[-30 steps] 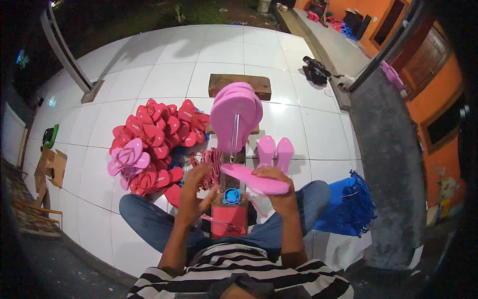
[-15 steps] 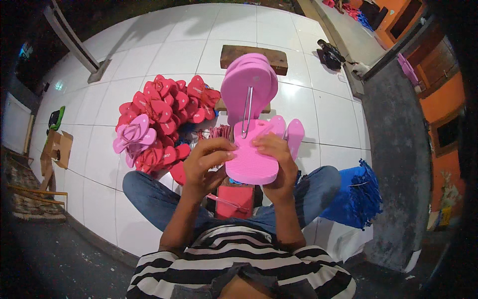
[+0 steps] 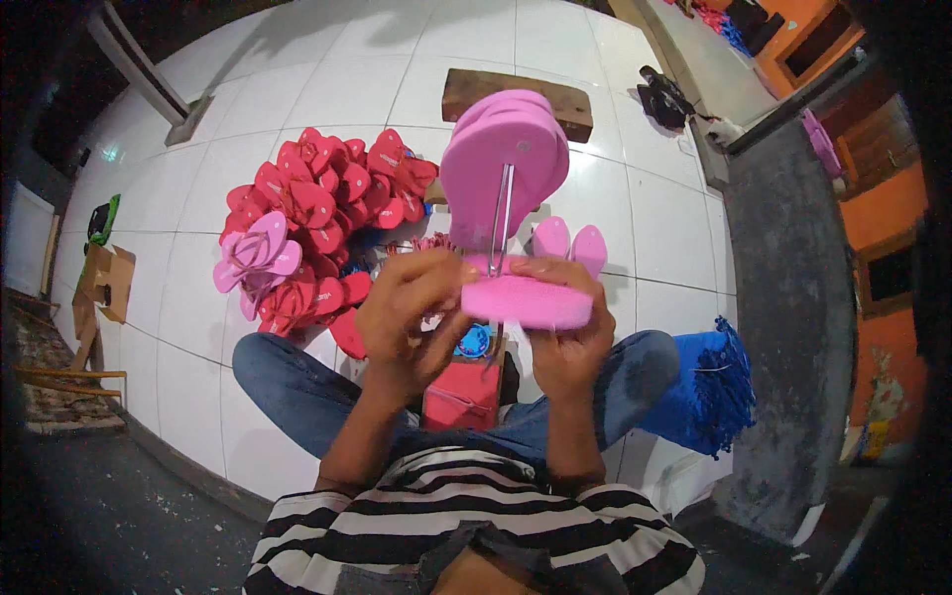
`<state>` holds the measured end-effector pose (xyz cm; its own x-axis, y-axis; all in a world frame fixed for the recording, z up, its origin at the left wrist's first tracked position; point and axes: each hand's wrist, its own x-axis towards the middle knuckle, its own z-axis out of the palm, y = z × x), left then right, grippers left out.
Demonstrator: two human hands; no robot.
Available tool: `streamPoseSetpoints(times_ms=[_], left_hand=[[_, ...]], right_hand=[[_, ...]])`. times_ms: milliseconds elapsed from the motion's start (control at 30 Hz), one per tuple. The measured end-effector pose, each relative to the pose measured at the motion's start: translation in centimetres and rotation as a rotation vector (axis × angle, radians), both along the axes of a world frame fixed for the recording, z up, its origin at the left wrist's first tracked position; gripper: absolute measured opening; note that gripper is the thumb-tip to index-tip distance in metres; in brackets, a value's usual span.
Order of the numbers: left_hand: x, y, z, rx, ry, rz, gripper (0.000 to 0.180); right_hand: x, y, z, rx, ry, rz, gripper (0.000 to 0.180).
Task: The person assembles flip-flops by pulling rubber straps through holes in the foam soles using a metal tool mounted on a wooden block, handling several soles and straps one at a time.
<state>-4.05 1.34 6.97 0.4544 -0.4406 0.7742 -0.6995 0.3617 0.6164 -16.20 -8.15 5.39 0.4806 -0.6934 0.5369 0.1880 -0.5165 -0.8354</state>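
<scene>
On the white tiled floor [image 3: 297, 89], both hands gripped a pink sandal sole [image 3: 528, 297], its long axis left-right: left hand [image 3: 412, 312] pinching its left end, right hand [image 3: 567, 342] clasped beneath. Farther off stood stacked pink soles [image 3: 501, 164].

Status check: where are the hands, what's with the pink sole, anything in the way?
Left hand and right hand both grip the pink sole, raised above the lap. Metal rod with stacked pink soles directly behind. Nothing between hands and sole.
</scene>
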Motion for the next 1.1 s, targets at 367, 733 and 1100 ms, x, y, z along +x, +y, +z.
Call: streamPoseSetpoints(times_ms=[367, 733, 1100], left_hand=[[3.7, -6.5, 2.8, 0.22, 0.341, 0.134, 0.029], [-0.3, -3.2, -9.1, 0.27, 0.547, 0.069, 0.018], [-3.2, 2.7, -13.4, 0.715, 0.827, -0.286, 0.022]], right_hand=[[5.9, -5.0, -0.5, 0.0, 0.008, -0.466, 0.065], [1.6, -1.3, -12.4, 0.18, 0.36, -0.225, 0.034], [-6.1, 5.0, -12.9, 0.347, 0.438, -0.024, 0.018]])
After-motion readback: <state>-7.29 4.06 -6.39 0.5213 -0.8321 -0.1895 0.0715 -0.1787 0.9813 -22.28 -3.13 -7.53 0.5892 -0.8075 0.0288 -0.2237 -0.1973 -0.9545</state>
